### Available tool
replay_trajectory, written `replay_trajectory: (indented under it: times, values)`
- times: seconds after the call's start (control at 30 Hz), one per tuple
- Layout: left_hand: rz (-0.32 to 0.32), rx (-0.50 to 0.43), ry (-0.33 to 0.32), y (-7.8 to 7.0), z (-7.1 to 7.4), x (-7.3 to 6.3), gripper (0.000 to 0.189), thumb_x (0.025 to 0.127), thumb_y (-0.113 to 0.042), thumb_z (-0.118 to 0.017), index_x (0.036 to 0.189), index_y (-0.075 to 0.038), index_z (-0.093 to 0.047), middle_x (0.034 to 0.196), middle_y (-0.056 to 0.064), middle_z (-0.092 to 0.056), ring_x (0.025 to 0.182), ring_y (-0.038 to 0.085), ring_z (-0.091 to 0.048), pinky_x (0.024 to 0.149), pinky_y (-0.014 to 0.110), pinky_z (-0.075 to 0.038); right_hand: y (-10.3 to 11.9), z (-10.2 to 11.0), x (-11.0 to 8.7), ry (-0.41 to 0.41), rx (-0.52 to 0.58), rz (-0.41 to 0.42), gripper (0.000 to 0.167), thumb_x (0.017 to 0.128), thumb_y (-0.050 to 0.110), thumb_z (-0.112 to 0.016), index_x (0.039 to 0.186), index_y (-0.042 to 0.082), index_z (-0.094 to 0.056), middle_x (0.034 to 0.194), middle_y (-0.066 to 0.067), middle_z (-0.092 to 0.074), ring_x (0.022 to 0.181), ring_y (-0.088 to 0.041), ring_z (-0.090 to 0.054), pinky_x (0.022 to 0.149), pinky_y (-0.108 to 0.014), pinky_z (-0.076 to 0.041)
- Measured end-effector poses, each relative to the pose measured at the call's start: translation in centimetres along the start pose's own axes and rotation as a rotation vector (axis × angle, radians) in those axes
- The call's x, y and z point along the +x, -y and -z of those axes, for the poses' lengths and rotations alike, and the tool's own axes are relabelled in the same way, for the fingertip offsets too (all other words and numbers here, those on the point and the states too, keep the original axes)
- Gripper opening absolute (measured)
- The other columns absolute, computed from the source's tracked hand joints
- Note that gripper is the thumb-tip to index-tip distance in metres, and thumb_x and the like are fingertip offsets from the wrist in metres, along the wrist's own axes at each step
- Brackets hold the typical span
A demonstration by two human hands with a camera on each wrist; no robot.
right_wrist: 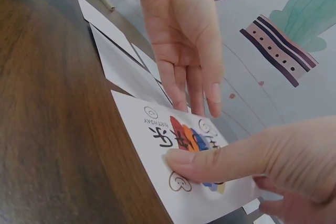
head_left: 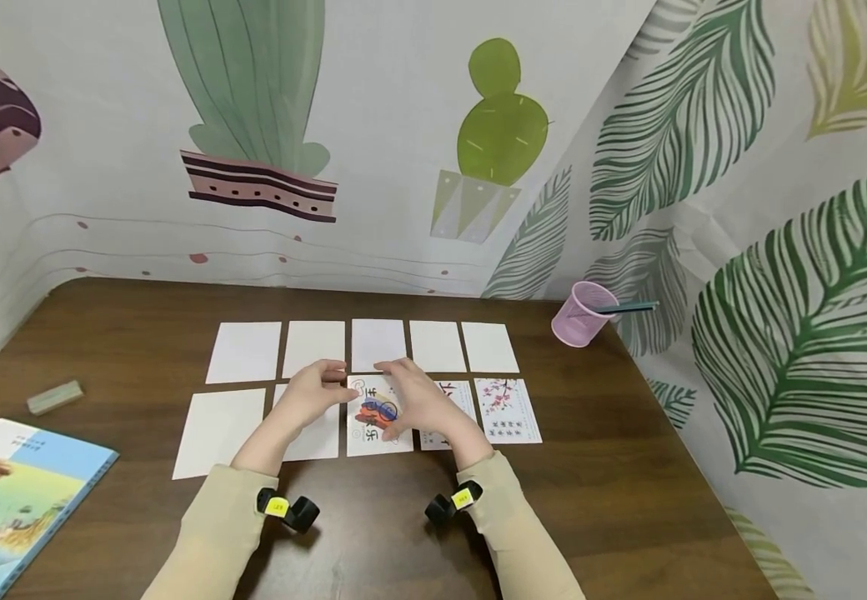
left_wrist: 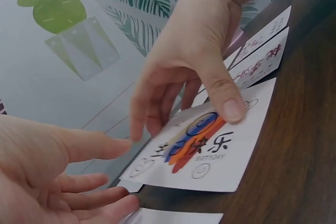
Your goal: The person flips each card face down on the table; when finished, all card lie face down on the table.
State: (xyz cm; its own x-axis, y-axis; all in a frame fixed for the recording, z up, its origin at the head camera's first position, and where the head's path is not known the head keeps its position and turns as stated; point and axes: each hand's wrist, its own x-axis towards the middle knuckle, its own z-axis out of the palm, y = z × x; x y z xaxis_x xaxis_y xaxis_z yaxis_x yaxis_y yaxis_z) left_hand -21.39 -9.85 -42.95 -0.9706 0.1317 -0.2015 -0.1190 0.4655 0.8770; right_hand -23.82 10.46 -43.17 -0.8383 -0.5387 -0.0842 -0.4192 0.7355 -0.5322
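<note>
My right hand pinches a birthday card with thumb on its printed face and fingers behind. Black characters, coloured stripes and small line-drawn faces decorate that card. In the left wrist view, the card leans above the table. My left hand hovers at the card's left edge, thumb and fingers spread apart, gripping nothing. To the right lie a card with red characters, partly hidden by my right hand, and a plum-blossom card.
Blank white cards form a back row, including the far left one, and continue at front left. A pink cup with dark sticks stands at back right. At left are an eraser-like block and a colourful book.
</note>
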Motion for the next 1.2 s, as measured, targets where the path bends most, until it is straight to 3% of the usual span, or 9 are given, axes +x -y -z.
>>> replay_trajectory:
  times: [0.2,0.43,0.77,0.9,1.03,1.2]
  values:
    - [0.027,-0.047,0.038,0.2,-0.6,0.3,0.059,0.092,-0.014,-0.064,0.141,0.009,-0.041,0.13,0.028,-0.057,0.116,0.038,-0.059,0.095,0.045,-0.053,0.0,0.3,-0.3,-0.05,0.058,0.018,0.099,0.061,0.015,-0.094,0.146,0.013,-0.043,0.142,-0.008,-0.046,0.128,-0.026,-0.048,0.107,-0.046,-0.043]
    - [0.045,-0.129,0.083,0.5,-1.3,0.5,0.046,0.093,-0.003,-0.06,0.131,0.018,-0.046,0.119,0.031,-0.061,0.102,0.033,-0.066,0.087,0.037,-0.058,0.0,0.4,-0.3,-0.084,0.089,0.024,0.097,0.061,0.009,-0.092,0.145,0.012,-0.044,0.14,-0.009,-0.047,0.126,-0.026,-0.049,0.108,-0.045,-0.042]
    - [-0.007,-0.178,0.125,0.4,-1.1,0.5,0.039,0.095,0.0,-0.055,0.128,0.02,-0.048,0.116,0.032,-0.063,0.096,0.027,-0.069,0.084,0.035,-0.059,0.2,0.8,-0.4,-0.154,0.09,0.019,0.093,0.064,0.01,-0.091,0.144,0.01,-0.045,0.141,-0.012,-0.049,0.128,-0.029,-0.049,0.109,-0.047,-0.041]
    - [-0.028,-0.204,0.1,0.1,-0.3,0.3,0.042,0.097,-0.002,-0.054,0.132,0.02,-0.045,0.12,0.033,-0.061,0.099,0.025,-0.068,0.086,0.034,-0.058,0.8,1.4,-0.9,-0.255,0.119,0.013,0.08,0.071,0.013,-0.087,0.141,0.009,-0.048,0.144,-0.014,-0.049,0.133,-0.033,-0.047,0.11,-0.051,-0.039]
    - [-0.03,-0.247,0.029,-0.6,0.7,0.0,0.044,0.099,-0.005,-0.052,0.135,0.017,-0.043,0.124,0.032,-0.06,0.099,0.022,-0.069,0.087,0.033,-0.058,1.5,1.8,-1.1,-0.347,0.188,0.033,0.058,0.079,0.011,-0.081,0.132,0.005,-0.056,0.133,-0.015,-0.059,0.124,-0.032,-0.055,0.105,-0.047,-0.045]
    - [-0.064,-0.287,-0.033,-1.3,1.0,-0.2,0.042,0.1,-0.008,-0.052,0.135,0.015,-0.046,0.126,0.031,-0.06,0.104,0.024,-0.068,0.091,0.035,-0.056,2.3,1.5,-1.1,-0.311,0.322,0.071,0.041,0.085,0.008,-0.073,0.125,0.005,-0.064,0.122,-0.012,-0.068,0.11,-0.027,-0.066,0.095,-0.036,-0.054]
